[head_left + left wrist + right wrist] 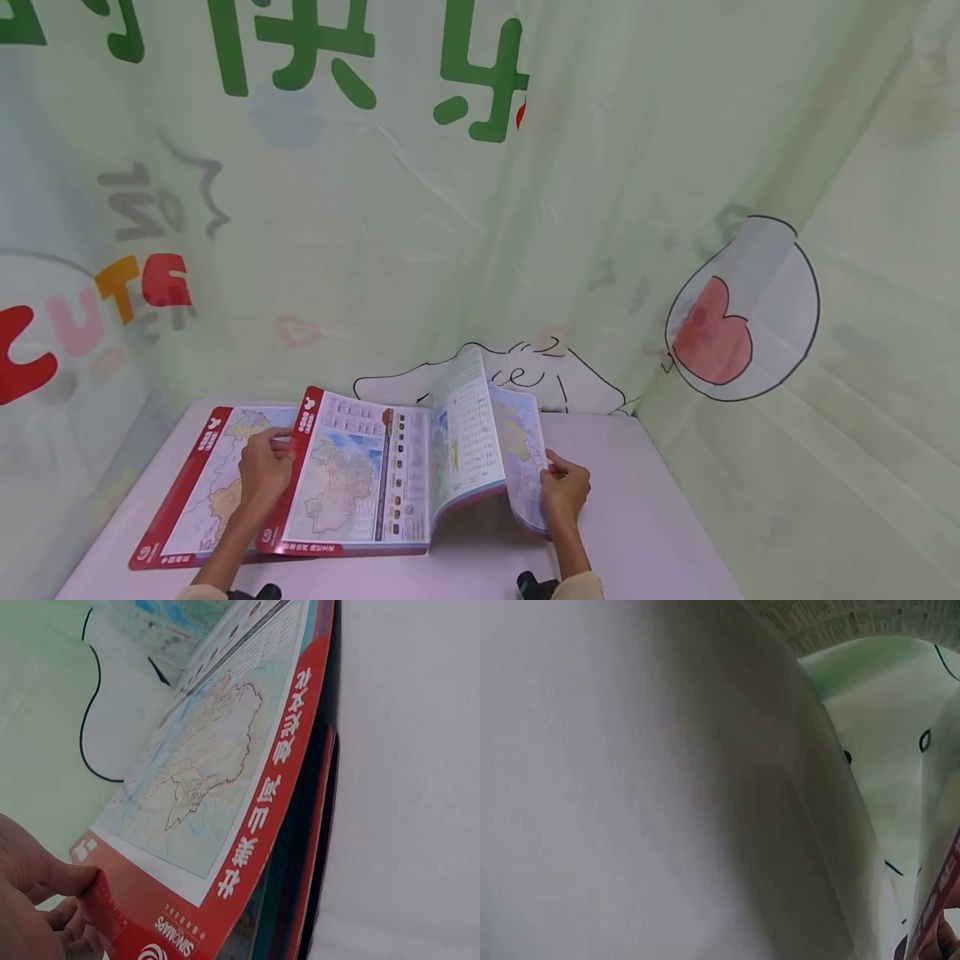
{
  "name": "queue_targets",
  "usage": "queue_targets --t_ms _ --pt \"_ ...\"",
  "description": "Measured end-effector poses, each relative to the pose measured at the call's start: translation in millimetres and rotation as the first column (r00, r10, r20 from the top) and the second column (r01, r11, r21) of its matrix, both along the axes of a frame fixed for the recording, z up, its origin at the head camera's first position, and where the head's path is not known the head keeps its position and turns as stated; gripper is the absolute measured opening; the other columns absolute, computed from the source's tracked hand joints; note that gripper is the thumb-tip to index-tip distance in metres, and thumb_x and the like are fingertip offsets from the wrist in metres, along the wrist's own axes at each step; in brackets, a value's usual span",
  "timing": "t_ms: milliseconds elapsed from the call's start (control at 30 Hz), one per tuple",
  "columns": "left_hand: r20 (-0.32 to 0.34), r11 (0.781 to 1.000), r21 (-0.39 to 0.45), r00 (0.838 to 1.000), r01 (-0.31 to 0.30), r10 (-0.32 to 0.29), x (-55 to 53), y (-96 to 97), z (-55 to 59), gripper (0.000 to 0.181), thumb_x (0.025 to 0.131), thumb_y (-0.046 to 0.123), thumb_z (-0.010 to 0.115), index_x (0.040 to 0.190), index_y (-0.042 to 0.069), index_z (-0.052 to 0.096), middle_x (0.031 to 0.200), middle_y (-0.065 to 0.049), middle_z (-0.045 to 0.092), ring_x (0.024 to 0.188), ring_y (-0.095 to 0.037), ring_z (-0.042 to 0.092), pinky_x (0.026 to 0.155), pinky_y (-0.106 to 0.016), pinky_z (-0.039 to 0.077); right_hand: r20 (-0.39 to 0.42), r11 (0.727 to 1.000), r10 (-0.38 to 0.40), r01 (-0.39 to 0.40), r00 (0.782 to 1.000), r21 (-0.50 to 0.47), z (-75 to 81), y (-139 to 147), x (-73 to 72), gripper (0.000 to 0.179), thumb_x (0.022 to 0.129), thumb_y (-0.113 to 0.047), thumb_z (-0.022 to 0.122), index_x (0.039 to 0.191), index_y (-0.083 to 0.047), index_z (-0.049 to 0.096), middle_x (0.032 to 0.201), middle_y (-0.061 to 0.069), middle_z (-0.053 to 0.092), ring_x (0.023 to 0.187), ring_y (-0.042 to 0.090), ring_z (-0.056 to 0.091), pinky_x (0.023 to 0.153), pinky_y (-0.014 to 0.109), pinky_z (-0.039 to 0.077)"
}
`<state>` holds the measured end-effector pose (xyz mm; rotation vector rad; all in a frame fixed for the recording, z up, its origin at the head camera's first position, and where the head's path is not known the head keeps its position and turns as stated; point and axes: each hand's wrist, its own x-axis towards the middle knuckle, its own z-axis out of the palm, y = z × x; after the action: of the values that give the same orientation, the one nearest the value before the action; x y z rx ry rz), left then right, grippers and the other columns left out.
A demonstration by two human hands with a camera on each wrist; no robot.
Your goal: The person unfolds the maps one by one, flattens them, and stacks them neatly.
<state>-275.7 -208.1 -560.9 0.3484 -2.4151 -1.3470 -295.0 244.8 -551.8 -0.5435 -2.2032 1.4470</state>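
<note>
Two hands [265, 471] [565, 493], two sleeves [201, 592] [577, 586], one table [622, 492]. Two red-edged maps [202, 492] [352, 475] visible in head view. One large red heart [712, 337] on the curtain [337, 275].

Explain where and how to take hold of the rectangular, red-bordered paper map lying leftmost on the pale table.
Best take the map by its red left border, coming from the left: that edge shows uncovered, while the open, red-edged paper booklet overlaps the right part. Lying flat, it probably needs that edge lifted first.

“SINOMAPS” [175, 936] and, among larger white characters, “山河” [259, 817] can be read on the red border [142, 891] of the map booklet [337, 492]. Green “快乐” [315, 37], cropped above, and coloured “U” [78, 344] and “T” [120, 283] are borne by the curtain [420, 267].
</note>
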Motion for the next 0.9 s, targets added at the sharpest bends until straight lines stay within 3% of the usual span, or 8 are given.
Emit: queue_targets --t_ms 133,367,533,733,900 --pt "0.012 1.000 -0.019 1.000 -0.016 0.016 1.2 -9.0 -0.9 0.042 0.100 0.001 0.065 0.140 -0.013 0.063 0.126 -0.039 0.072 0.107 -0.056 0.075 0.088 -0.063 0.065 -0.014 0.997 -0.055 0.055 0.998 0.047 2.0 8.5 5.1 0.041 0.083 0.015 0.063 0.121 0.008 0.078 0.081 0.019 0.069 0.072 0.019 0.057 0.068 0.028 0.040" --pt "0.044 0.997 -0.067 0.998 -0.030 0.033 0.9 -21.7 1.7 0.043 0.099 0.005 0.067 0.137 -0.014 0.063 0.126 -0.041 0.070 0.105 -0.057 0.075 0.084 -0.063 0.066 -0.016 0.978 -0.142 0.142 0.990 0.152 -13.9 30.2 -3.9 0.045 0.082 0.013 0.058 0.121 0.006 0.079 0.085 0.024 0.072 0.070 0.029 0.058 0.066 0.034 0.038" --pt "0.063 0.993 -0.104 0.997 -0.047 0.053 -0.9 -29.6 -1.3 0.044 0.097 0.006 0.068 0.137 -0.014 0.064 0.125 -0.041 0.070 0.100 -0.057 0.075 0.079 -0.062 0.065 -0.011 0.959 -0.172 0.170 0.985 0.228 -13.7 44.7 -3.6 0.045 0.081 0.013 0.057 0.120 0.007 0.079 0.084 0.024 0.071 0.070 0.036 0.060 0.064 0.036 0.038" --pt "0.062 0.992 -0.111 0.996 -0.056 0.063 -0.9 -38.0 -2.4 0.046 0.096 0.008 0.071 0.136 -0.015 0.064 0.124 -0.042 0.070 0.095 -0.056 0.076 0.072 -0.059 0.066 -0.013 0.936 -0.187 0.182 0.982 0.303 -21.5 64.2 -13.9 0.045 0.082 0.014 0.057 0.120 0.007 0.079 0.090 0.029 0.073 0.077 0.044 0.065 0.067 0.048 0.045" --pt "0.061 0.991 -0.116 0.995 -0.069 0.077 1.5 -42.2 -1.3 0.048 0.096 0.008 0.071 0.137 -0.015 0.063 0.126 -0.043 0.069 0.100 -0.058 0.074 0.077 -0.064 0.066 -0.010 0.932 -0.192 0.185 0.981 0.313 -28.8 76.2 -20.6 0.044 0.082 0.014 0.059 0.120 0.007 0.079 0.095 0.031 0.075 0.081 0.045 0.067 0.069 0.051 0.047"
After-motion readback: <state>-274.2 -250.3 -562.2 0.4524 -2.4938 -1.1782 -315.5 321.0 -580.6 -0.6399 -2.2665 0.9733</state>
